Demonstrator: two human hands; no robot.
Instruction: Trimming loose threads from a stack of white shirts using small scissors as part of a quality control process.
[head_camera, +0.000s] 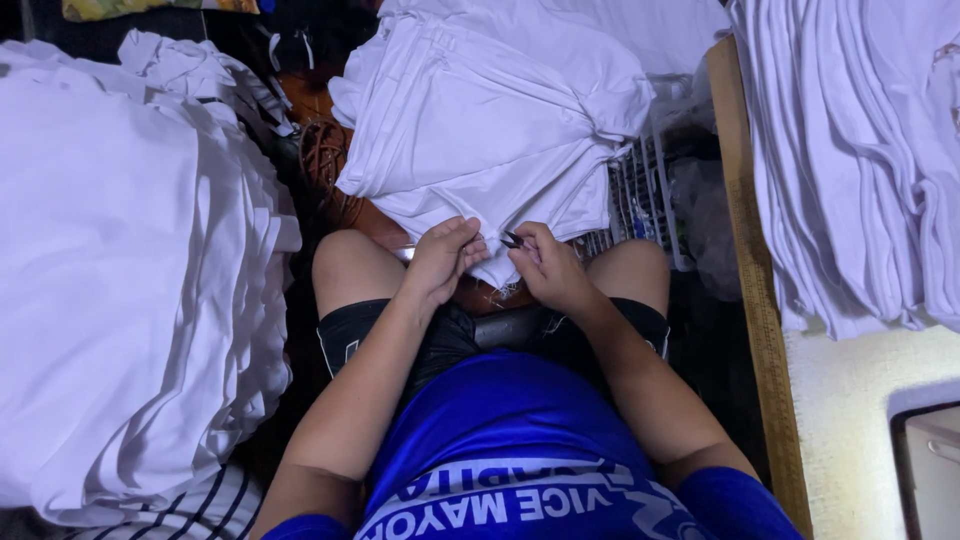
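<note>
Left hand (440, 258) pinches soft, light white garment (480, 130) hem; right hand (550, 265) pinches what looks like small snips (511, 240).

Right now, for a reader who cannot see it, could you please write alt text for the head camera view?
A seated person's left hand pinches the edge of a white garment on their knees, while the right hand holds a small dark cutting tool against it. Stacks of white garments lie at the left and on a table at the right.
</note>
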